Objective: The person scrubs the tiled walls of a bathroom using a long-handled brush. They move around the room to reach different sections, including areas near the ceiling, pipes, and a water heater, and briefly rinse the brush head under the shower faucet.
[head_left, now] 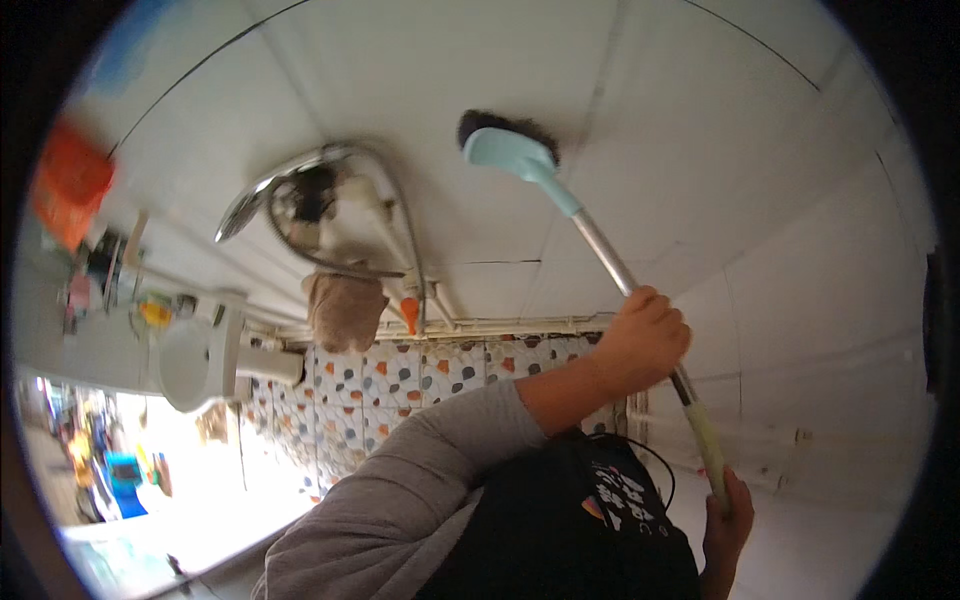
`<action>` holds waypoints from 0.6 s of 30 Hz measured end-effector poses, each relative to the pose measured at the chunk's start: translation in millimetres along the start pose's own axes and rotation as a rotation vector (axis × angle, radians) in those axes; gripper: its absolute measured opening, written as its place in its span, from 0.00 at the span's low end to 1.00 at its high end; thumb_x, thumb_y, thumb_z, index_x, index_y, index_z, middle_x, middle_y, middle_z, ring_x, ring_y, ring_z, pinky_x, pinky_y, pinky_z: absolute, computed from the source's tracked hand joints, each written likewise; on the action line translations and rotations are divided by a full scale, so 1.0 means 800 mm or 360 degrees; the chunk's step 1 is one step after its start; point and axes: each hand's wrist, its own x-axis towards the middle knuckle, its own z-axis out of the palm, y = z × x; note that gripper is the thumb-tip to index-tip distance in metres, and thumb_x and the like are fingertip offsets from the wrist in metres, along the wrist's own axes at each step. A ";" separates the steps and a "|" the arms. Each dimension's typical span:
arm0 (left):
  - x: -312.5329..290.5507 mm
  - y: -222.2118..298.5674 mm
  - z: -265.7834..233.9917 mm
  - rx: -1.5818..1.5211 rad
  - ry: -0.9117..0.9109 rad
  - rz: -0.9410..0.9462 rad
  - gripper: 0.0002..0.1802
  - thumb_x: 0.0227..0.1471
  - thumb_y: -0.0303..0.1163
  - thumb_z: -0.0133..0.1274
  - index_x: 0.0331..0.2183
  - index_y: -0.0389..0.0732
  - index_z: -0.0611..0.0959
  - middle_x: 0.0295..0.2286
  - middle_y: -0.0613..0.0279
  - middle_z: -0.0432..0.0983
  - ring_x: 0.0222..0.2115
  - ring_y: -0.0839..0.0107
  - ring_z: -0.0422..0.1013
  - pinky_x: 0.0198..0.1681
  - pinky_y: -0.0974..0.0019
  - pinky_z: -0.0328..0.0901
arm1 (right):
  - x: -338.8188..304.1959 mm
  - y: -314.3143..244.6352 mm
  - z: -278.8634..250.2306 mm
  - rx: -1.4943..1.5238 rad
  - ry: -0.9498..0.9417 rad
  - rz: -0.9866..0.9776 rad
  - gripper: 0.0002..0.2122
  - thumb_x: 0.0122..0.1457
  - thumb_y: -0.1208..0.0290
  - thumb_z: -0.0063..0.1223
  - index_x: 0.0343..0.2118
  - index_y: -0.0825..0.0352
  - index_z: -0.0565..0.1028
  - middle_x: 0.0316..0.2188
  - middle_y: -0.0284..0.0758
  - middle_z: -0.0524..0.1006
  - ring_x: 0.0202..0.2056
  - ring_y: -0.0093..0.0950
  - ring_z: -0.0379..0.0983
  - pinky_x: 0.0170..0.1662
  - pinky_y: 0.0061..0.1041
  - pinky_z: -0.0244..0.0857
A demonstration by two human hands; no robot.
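A long-handled scrub brush (600,245) slants across the view, with a light blue head, dark bristles and a metal pole. Its bristles lie against the white tiled wall (640,120); whether they press on it I cannot tell. My left hand (645,340), below a pushed-up grey sleeve, is closed in a fist around the middle of the pole. Lower down, at the pale grip end, my right hand (730,510) is wrapped round the handle, its fingers partly hidden.
Left of the brush, a shower head (245,208) with a looped metal hose hangs on the wall. Beneath it is a brown cloth (345,310). A white washbasin (190,360) stands further left. Pipes run along the wall's foot above a pebble-patterned floor (385,385).
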 end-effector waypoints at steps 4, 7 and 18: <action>-0.024 0.005 0.051 -0.0176 -0.0036 0.0053 0.05 0.31 0.28 0.55 0.18 0.41 0.75 0.20 0.63 0.68 0.26 0.64 0.65 0.43 0.57 0.59 | -0.020 0.003 0.023 0.0053 0.0046 0.0208 0.22 0.48 0.88 0.50 0.49 0.67 0.73 0.30 0.39 0.71 0.31 0.31 0.69 0.35 0.24 0.62; -0.028 0.017 0.069 -0.0282 -0.0048 0.0072 0.05 0.31 0.28 0.55 0.18 0.42 0.75 0.20 0.63 0.69 0.26 0.64 0.65 0.42 0.58 0.59 | -0.039 0.014 0.020 0.0082 -0.0018 0.0490 0.25 0.46 0.86 0.49 0.51 0.67 0.70 0.29 0.37 0.70 0.31 0.29 0.67 0.36 0.24 0.61; -0.003 0.033 0.013 -0.0174 -0.0319 0.0231 0.06 0.33 0.28 0.55 0.19 0.46 0.74 0.20 0.65 0.67 0.28 0.64 0.67 0.43 0.57 0.59 | -0.085 0.024 0.043 0.0376 0.0057 0.0216 0.25 0.48 0.81 0.54 0.52 0.64 0.70 0.35 0.42 0.75 0.35 0.35 0.72 0.41 0.29 0.65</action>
